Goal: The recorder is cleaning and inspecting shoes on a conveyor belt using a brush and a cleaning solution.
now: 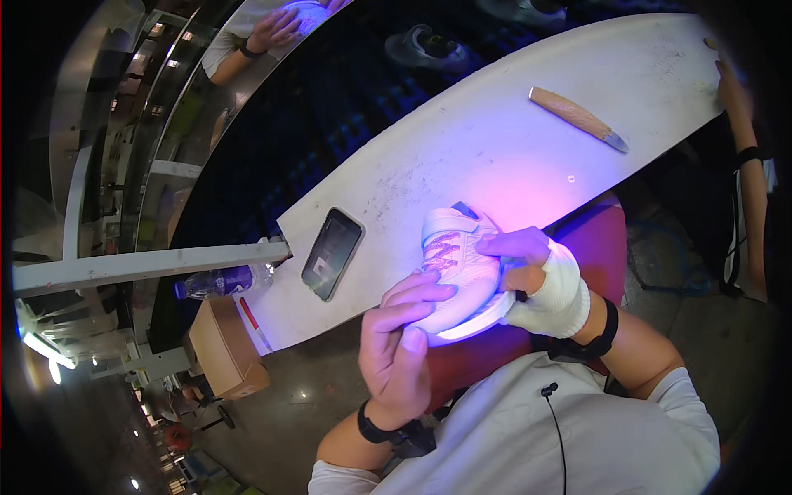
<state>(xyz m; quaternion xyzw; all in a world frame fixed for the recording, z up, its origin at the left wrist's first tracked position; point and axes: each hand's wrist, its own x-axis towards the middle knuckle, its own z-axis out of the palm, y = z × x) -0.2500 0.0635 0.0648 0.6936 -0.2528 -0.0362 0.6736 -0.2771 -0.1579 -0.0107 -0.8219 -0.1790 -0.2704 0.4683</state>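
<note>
Shoe (469, 276), one, over the table's (412, 169) near edge; clasped between my left hand (400, 334), at the toe (450, 310), and gloved right hand (536, 276). Probably light; soft upper, stiffer sole (478, 323): best hold there.

Violet light washes the shoe (469, 285); curved fisheye edges fade black.

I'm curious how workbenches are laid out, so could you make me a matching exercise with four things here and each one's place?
1. Shoe
2. Phone
3. Wooden-handled tool
4. Cardboard box

A. Beside the left end of the white table
B. Held by the left hand and right hand
C. On the table, right of the shoe
D. On the table, left of the shoe

Pairs: 1-B, 2-D, 3-C, 4-A
</note>
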